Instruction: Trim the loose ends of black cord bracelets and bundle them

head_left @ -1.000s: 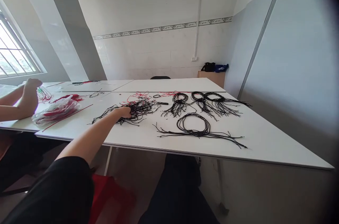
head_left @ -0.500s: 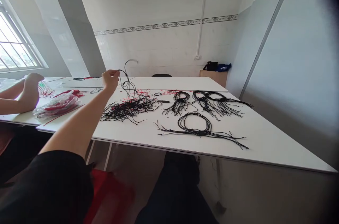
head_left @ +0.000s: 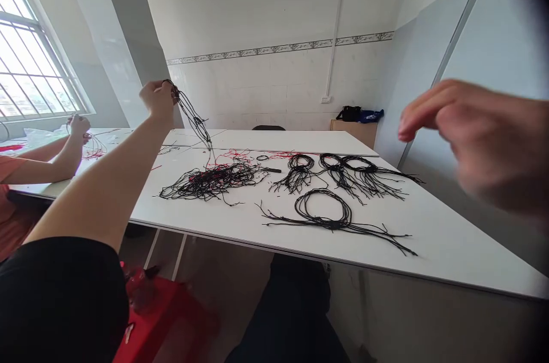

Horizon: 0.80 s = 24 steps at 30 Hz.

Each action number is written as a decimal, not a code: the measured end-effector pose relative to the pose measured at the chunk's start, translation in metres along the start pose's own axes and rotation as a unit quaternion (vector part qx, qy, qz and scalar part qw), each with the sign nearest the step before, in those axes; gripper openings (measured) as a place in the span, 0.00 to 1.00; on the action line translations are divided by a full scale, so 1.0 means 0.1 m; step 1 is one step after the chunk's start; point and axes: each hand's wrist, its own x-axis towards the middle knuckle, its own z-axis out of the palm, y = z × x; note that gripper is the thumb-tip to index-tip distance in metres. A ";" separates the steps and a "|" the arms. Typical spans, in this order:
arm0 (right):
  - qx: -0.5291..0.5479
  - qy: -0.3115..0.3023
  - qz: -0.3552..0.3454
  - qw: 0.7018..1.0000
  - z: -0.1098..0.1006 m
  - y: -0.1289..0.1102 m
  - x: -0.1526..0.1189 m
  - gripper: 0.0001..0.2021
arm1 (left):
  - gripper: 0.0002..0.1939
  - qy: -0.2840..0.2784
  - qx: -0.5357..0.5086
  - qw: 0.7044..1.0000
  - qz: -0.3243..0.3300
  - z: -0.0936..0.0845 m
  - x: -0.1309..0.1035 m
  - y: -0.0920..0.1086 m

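Observation:
My left hand (head_left: 159, 99) is raised above the table at the left, its fingers closed on black cords (head_left: 193, 114). The cords hang down to the right as a long, loosely looped bunch. Below them lies a tangled heap of black cords (head_left: 210, 181), with red strands behind it. At the far right, my right hand (head_left: 476, 140) is in the air, blurred. Its fingers are loosely bent and apart, with nothing visible in them. Nearest the table's front edge lies a coiled black cord bundle (head_left: 323, 220), tied at its lower side, ends spread both ways.
Several tied black coils (head_left: 300, 163) lie farther back on the white table (head_left: 240, 226). A small black stick-like tool (head_left: 271, 170) and a small black ring (head_left: 262, 158) are beside the heap. A co-worker's hands (head_left: 79, 126) hold thin cords at the left. A red stool (head_left: 160, 308) stands below.
My left hand has risen and moved left, and its cords now hang as a longer bunch. My right hand has come into view. The co-worker's hands are raised and hold cords.

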 end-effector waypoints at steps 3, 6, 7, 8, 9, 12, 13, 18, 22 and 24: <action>-0.008 -0.063 -0.002 0.998 0.17 -0.02 -0.11 0.12 | 0.22 -0.011 -0.029 1.000 -0.001 0.09 -0.06 0.12; -0.020 -0.138 0.042 0.989 0.33 0.07 -0.18 0.10 | 0.21 -0.044 -0.028 0.999 0.012 0.22 -0.19 0.30; -0.021 -0.161 0.064 0.985 0.39 0.10 -0.20 0.10 | 0.20 -0.059 -0.023 0.998 0.017 0.28 -0.25 0.36; -0.022 -0.186 0.089 0.978 0.44 0.13 -0.20 0.11 | 0.18 -0.079 -0.016 0.997 0.022 0.33 -0.33 0.42; -0.020 -0.210 0.117 0.971 0.51 0.14 -0.20 0.10 | 0.15 -0.105 -0.008 0.994 0.023 0.39 -0.42 0.47; 0.005 -0.267 0.202 0.942 0.79 0.13 -0.14 0.12 | 0.04 -0.243 0.017 0.970 0.019 0.60 -0.77 0.59; 0.025 -0.281 0.233 0.931 0.91 0.12 -0.11 0.14 | 0.03 -0.294 0.023 0.955 0.022 0.67 -0.91 0.61; 0.178 -0.334 0.326 0.866 1.61 0.10 0.06 0.36 | 0.06 -0.463 0.035 0.884 0.052 0.91 -1.54 0.64; 0.286 -0.328 0.341 0.833 1.97 0.14 0.12 0.19 | 0.07 -0.499 0.048 0.864 0.039 0.88 -1.69 0.62; 0.332 -0.311 0.347 0.820 2.02 0.17 0.12 0.10 | 0.07 -0.510 0.042 0.859 0.028 0.81 -1.68 0.61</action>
